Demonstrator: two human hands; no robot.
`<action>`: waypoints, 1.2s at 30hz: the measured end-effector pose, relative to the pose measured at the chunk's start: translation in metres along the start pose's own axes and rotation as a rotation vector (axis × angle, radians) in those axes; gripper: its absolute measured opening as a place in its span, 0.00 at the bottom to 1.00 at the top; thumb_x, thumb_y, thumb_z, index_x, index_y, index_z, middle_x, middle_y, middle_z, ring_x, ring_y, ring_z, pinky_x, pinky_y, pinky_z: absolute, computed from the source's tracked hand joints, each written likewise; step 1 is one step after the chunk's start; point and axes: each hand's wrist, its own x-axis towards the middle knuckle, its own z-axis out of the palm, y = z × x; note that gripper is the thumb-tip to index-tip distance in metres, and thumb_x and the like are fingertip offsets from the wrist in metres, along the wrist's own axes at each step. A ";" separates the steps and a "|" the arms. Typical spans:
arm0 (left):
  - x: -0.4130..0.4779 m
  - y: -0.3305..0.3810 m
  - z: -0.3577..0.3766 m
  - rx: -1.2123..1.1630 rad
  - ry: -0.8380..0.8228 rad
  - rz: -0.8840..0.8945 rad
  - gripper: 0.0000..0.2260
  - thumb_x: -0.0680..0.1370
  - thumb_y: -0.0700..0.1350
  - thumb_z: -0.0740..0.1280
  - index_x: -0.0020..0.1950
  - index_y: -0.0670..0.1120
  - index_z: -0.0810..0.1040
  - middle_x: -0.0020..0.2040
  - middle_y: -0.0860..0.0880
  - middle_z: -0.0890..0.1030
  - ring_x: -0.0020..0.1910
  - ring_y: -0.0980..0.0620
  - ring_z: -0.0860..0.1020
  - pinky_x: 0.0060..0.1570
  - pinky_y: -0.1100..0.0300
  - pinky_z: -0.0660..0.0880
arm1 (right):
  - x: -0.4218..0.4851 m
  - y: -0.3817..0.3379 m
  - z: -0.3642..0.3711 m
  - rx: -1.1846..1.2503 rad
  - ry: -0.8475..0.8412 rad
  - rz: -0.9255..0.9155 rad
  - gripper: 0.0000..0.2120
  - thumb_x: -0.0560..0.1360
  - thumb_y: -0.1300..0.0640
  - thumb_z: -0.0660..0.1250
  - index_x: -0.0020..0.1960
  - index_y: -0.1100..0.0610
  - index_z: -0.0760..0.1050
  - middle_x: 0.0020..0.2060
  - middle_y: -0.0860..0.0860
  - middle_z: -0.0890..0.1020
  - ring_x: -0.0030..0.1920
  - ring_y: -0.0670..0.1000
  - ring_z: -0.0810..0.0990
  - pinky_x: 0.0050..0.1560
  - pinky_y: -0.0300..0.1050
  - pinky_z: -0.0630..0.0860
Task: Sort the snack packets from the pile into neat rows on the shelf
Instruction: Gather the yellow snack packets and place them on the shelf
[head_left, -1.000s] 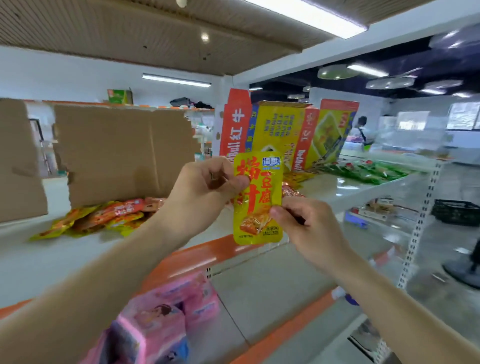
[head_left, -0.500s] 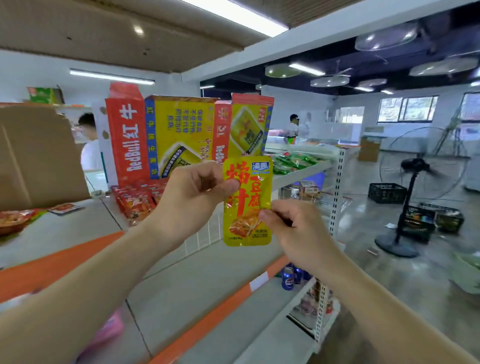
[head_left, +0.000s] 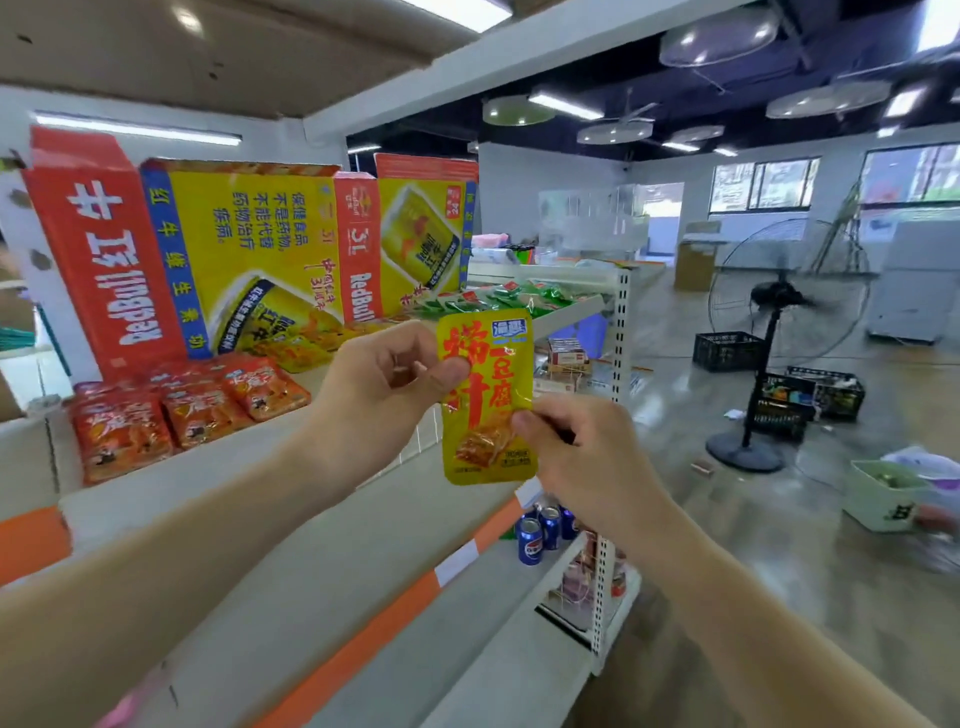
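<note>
Nearest the camera, two bare forearms reach up and forward from the bottom corners. The left hand (head_left: 384, 387) and the right hand (head_left: 587, 457) share one yellow snack packet (head_left: 488, 415), held upright and facing the camera, with red characters and a blue logo at its top. The left grip pinches the packet's left edge about halfway up, thumb on the front and the other fingers curled behind. The right grip pinches the lower right edge between thumb and curled fingers. The packet hangs in the air in front of the shelf (head_left: 249, 457), touching no board, with the lower shelf (head_left: 322, 561) beneath it.

Just beyond the hands, at the end of a lower tier, blue Pepsi cans (head_left: 535, 535) stand together beside the perforated white upright (head_left: 621, 332).

On the shelf to the left lie red snack packets (head_left: 182, 410), flat and overlapping in rows near the front edge. Behind them, towards the middle, lie yellow packets (head_left: 296, 348), partly hidden by the left hand. Further right along the same board are green packets (head_left: 498, 299), also laid flat.

At the back of the shelf stands an opened Red Bull carton (head_left: 234, 249), its red and yellow panels spread like a wall.

Far off on the glossy floor, a standing fan (head_left: 779, 312) rises between a black crate (head_left: 727, 351) and more dark crates (head_left: 810, 400).
</note>
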 end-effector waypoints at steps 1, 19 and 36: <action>0.007 -0.005 0.006 0.000 -0.008 -0.005 0.12 0.76 0.43 0.70 0.37 0.40 0.72 0.30 0.50 0.73 0.32 0.53 0.69 0.36 0.58 0.67 | 0.004 0.006 -0.002 -0.019 0.017 0.017 0.14 0.79 0.54 0.66 0.35 0.53 0.79 0.26 0.51 0.77 0.27 0.48 0.71 0.32 0.45 0.68; 0.137 -0.088 0.040 0.033 -0.117 0.097 0.11 0.72 0.45 0.73 0.34 0.39 0.80 0.33 0.38 0.74 0.33 0.39 0.70 0.35 0.55 0.70 | 0.131 0.100 -0.012 -0.020 0.054 0.015 0.22 0.78 0.56 0.66 0.26 0.52 0.71 0.21 0.48 0.68 0.26 0.44 0.64 0.31 0.44 0.60; 0.183 -0.133 -0.074 0.470 0.324 -0.066 0.09 0.74 0.42 0.74 0.34 0.49 0.81 0.27 0.59 0.80 0.27 0.63 0.75 0.32 0.70 0.71 | 0.288 0.102 0.120 0.224 -0.245 -0.338 0.23 0.78 0.56 0.68 0.27 0.61 0.67 0.21 0.45 0.60 0.24 0.45 0.59 0.26 0.37 0.55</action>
